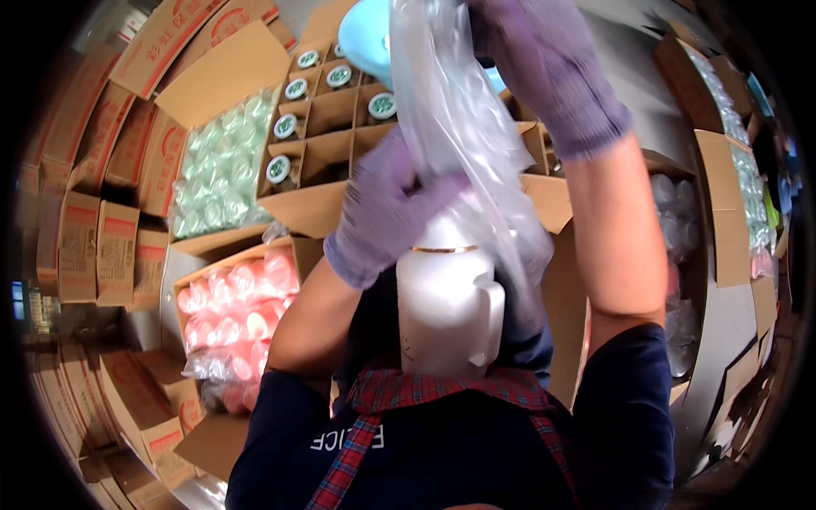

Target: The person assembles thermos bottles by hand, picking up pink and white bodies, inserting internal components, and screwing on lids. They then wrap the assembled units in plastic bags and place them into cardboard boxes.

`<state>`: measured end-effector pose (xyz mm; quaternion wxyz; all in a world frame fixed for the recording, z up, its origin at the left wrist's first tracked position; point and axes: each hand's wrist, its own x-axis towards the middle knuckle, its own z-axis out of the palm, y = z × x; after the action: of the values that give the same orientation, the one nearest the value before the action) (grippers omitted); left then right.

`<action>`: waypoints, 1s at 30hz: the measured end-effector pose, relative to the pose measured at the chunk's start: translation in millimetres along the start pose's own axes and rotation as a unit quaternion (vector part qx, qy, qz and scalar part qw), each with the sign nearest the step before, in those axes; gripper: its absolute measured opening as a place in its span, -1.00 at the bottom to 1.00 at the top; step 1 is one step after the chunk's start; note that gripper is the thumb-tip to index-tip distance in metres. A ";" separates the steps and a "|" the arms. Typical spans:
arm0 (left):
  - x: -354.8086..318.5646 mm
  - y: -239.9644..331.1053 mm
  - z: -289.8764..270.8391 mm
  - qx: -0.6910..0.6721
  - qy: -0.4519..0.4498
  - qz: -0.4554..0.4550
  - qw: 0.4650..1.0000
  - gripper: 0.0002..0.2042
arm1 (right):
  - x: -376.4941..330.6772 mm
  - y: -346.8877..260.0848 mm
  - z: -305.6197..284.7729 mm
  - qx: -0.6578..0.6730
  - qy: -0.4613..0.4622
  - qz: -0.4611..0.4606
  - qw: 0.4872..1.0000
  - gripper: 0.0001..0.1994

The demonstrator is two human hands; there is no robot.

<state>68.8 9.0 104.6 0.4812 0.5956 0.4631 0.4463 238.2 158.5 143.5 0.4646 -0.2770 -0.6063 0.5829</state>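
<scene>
A white plastic jug [446, 306] with a side handle and a gold band near its top stands upright against my chest. My left hand [382, 208], in a purple knit glove, grips its neck together with the lower end of a clear plastic bag [450, 110]. My right hand [548, 68], also gloved in purple, is raised high and closed on the upper part of that bag, holding it stretched upward. A light blue round lid or bowl [365, 34] shows just behind the bag's top.
A cardboard box with dividers [331, 110] holds several jars with green-and-white caps. Left of it lie a box of green-lidded items in plastic [217, 170] and a box of pink ones [238, 314]. Stacked cartons [93, 246] line the left; more open boxes [722, 195] stand right.
</scene>
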 end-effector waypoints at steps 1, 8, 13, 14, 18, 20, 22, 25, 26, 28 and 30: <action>15.5 -5.6 -6.5 -0.037 0.064 0.016 0.997 -0.51 | 23.1 3.1 -19.0 0.040 0.071 -0.032 0.996 -0.57; 51.5 -64.9 -70.4 -0.183 0.267 -0.020 0.946 -0.75 | -99.4 23.9 -21.1 -0.160 0.004 -0.195 0.968 -0.36; 51.4 -70.8 -81.2 -0.009 0.106 0.049 0.993 -0.44 | -120.1 78.9 -8.0 -0.256 0.085 -0.050 0.962 -0.71; 48.1 -68.7 -80.4 0.078 0.075 0.095 0.990 -0.32 | -109.3 87.8 -9.2 -0.126 0.177 -0.076 0.973 -0.71; 11.7 -60.0 -24.0 0.139 0.078 0.190 0.969 -0.09 | -93.9 81.1 27.7 -0.246 0.071 -0.234 0.938 -0.72; 14.6 -72.4 -24.7 0.269 0.164 0.192 0.929 -0.05 | -95.4 60.3 35.5 -0.220 0.089 -0.156 0.959 -0.82; 18.6 -80.2 -53.1 0.147 0.222 0.203 0.942 -0.13 | -86.3 66.6 -1.1 -0.138 0.239 -0.093 0.957 -0.82; 17.6 -106.4 -80.6 0.498 0.303 0.152 0.798 -0.41 | -91.6 121.4 -26.3 0.328 0.275 -0.047 0.903 -0.71; 18.0 -128.3 -86.4 0.557 0.335 0.147 0.746 -0.48 | -100.5 138.5 -25.9 0.375 0.274 -0.014 0.886 -0.68; 16.1 -151.0 -77.0 0.121 0.369 0.103 0.916 -0.66 | -124.2 148.8 -13.0 0.349 0.148 0.011 0.925 -0.68; 9.3 -160.3 -70.6 -0.389 0.315 -0.004 0.866 -0.71 | -131.6 168.4 -7.7 -0.121 0.174 -0.111 0.971 -0.66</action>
<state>-18.1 46.7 -43.0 0.5038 0.1862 0.3815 0.7523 265.0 74.6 -51.3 0.5880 -0.3597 -0.6091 0.3923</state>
